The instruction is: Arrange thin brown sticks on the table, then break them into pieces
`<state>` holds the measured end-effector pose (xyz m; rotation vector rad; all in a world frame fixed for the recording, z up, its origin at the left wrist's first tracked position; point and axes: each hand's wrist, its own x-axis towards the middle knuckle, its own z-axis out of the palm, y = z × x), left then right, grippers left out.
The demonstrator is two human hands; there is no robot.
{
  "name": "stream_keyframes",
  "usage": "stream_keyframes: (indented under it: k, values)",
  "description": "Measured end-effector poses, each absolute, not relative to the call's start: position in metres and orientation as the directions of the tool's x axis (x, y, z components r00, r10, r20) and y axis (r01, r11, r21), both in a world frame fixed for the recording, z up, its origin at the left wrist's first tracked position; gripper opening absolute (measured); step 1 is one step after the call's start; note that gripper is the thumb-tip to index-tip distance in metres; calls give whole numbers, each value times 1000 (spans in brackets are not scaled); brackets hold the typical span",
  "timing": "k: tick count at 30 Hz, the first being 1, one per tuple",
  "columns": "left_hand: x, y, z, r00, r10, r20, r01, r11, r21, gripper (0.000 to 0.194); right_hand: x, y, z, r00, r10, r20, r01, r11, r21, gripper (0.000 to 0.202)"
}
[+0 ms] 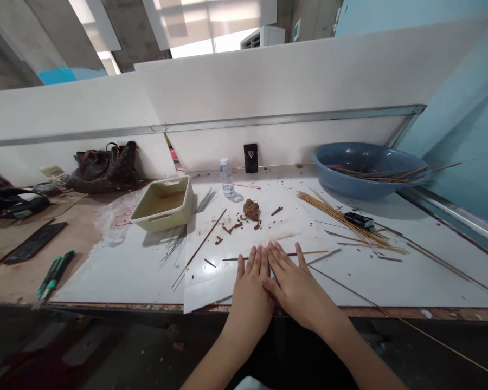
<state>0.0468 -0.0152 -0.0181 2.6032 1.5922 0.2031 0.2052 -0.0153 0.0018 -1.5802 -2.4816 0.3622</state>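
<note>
My left hand (252, 287) lies palm down at the front of the white board (146, 276), fingers stretched forward. Beside it, touching it, my right hand (295, 284) is also flat with its fingers extended and its thumb against the left hand. A thin brown stick (236, 259) runs left to right at the fingertips, partly hidden by them. Beyond the hands sits a brown lump (251, 209) with crumbs around it. A bundle of thin tan sticks (341, 219) lies to the right, with a black object (358, 220) on top.
A blue basin (361, 187) holding sticks stands back right. Behind the lump are a clear bottle (226, 179) and an upright phone (251, 158). At left are a yellowish bin (162, 221), a bag (106, 170), green-black tools (56, 275) and another phone (36, 244).
</note>
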Motion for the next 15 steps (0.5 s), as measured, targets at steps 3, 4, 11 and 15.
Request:
stream_keyframes:
  k: [3,4,11,15]
  values:
    - [40,-27,-26,446,889,105,882,-456,119,67,209,-31,-6,-443,896,17,849,426,-312,76]
    - [38,-29,-27,440,891,112,885,-452,115,65,211,-34,-8,-446,895,16,846,427,-318,76]
    - [48,6,-12,361,928,87,916,-371,154,64,206,4,6,-366,930,-32,888,339,-312,72]
    - [46,-1,-10,352,934,65,919,-358,165,64,205,-2,5,-359,933,-24,887,334,-318,75]
